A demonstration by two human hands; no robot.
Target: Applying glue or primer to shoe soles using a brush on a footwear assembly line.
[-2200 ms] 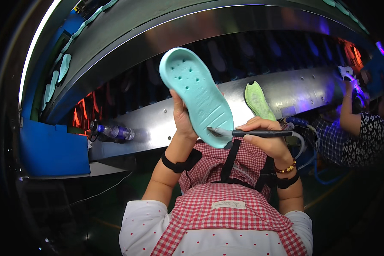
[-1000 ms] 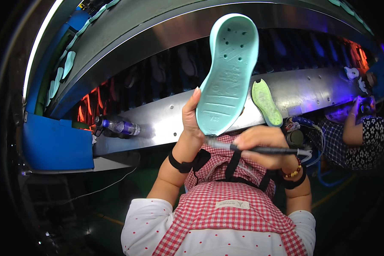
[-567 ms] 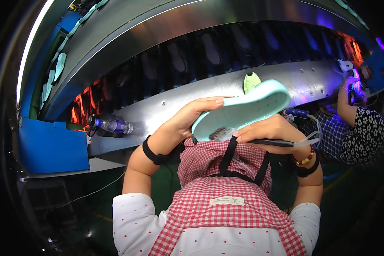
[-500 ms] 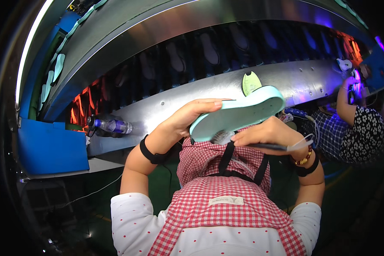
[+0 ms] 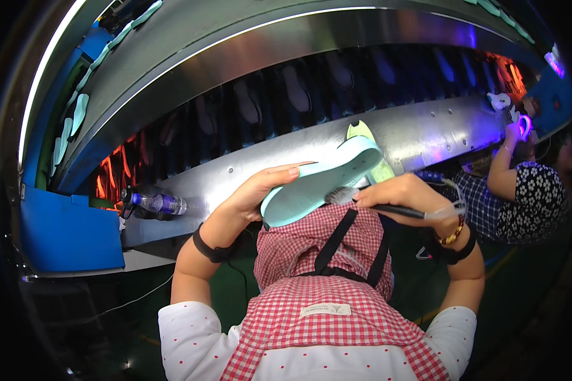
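Observation:
My left hand grips a mint-green shoe sole by its left edge, thumb along the upper rim. The sole is tilted, its shallow inner face toward me and its far end raised to the right. In my right hand is a brush with a dark handle, fingers closed near its bristles. The pale bristles meet the sole's lower edge around mid-length. Behind the sole, partly hidden by it, a yellow-green flat piece rests on the metal ledge.
A metal ledge runs along a machine holding a row of dark shoe forms. A water bottle lies on it at left, near an orange-lit opening. More mint soles sit upper left. A co-worker works at right.
The sole and my left hand have moved slightly left. The brush has shifted along the sole, from near its left end toward the middle. The whole view has also shifted a little.

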